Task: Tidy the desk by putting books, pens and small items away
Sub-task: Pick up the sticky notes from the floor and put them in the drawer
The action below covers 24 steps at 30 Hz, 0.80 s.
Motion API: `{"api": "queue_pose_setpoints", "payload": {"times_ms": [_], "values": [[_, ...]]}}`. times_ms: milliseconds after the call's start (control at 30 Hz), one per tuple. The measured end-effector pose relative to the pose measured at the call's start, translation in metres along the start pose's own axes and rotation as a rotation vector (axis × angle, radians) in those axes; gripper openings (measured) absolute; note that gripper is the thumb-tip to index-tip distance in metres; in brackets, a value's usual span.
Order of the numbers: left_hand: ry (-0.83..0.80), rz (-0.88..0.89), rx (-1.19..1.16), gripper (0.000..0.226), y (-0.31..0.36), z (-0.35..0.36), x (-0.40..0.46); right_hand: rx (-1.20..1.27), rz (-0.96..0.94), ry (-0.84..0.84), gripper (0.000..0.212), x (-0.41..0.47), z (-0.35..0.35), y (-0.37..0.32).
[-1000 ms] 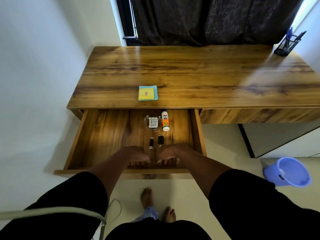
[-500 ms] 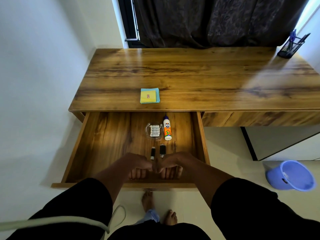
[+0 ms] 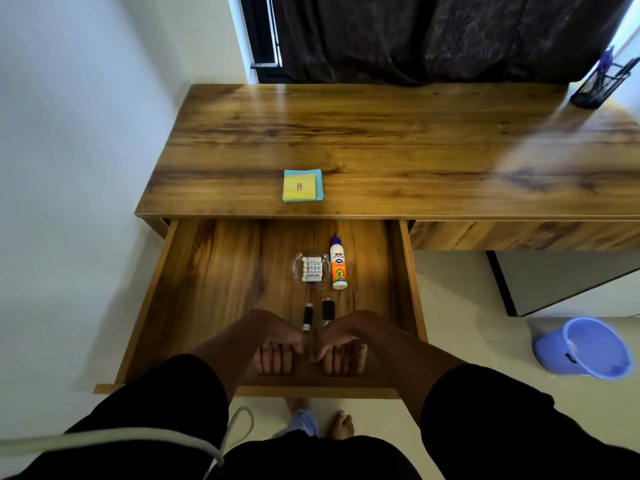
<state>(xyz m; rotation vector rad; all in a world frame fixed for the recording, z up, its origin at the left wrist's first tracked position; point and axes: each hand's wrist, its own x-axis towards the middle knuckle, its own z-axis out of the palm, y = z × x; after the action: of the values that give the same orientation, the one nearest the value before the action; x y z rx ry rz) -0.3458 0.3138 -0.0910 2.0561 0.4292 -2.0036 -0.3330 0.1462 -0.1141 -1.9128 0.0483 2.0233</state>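
The wooden desk [image 3: 381, 140] has its left drawer [image 3: 214, 289] pulled far out. My left hand [image 3: 273, 341] and my right hand [image 3: 346, 341] sit side by side inside its near end, fingers hooked down against the inner face of the drawer front. Inside the drawer lie a glass dish of batteries [image 3: 311, 269], a white glue bottle [image 3: 338, 263] and two small black sticks [image 3: 307, 317] just beyond my knuckles. A pad of yellow and blue sticky notes [image 3: 302, 185] lies on the desktop near its front edge.
A black mesh pen holder [image 3: 599, 84] with pens stands at the desk's far right corner. A blue bucket [image 3: 585, 348] lies tipped on the floor to the right. A white wall runs along the left, and dark curtains hang behind the desk.
The drawer has slid further out toward me with both hands on its front. The items inside have kept their places.
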Motion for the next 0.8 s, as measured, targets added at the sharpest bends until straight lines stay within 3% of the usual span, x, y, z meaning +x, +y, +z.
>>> {"api": "queue_pose_setpoints", "payload": {"times_ms": [167, 433, 800], "values": [[-0.070, -0.020, -0.010, 0.045, -0.002, 0.006, 0.004, -0.001, 0.021, -0.075, 0.056, 0.008, 0.006, 0.004], [-0.129, -0.013, -0.034, 0.044, -0.014, 0.012, 0.019, -0.014, 0.033, -0.133, 0.043, 0.017, 0.016, 0.008], [-0.184, -0.014, 0.008, 0.046, -0.022, 0.030, 0.026, -0.034, 0.029, -0.155, 0.049, 0.023, 0.038, 0.014]]}}
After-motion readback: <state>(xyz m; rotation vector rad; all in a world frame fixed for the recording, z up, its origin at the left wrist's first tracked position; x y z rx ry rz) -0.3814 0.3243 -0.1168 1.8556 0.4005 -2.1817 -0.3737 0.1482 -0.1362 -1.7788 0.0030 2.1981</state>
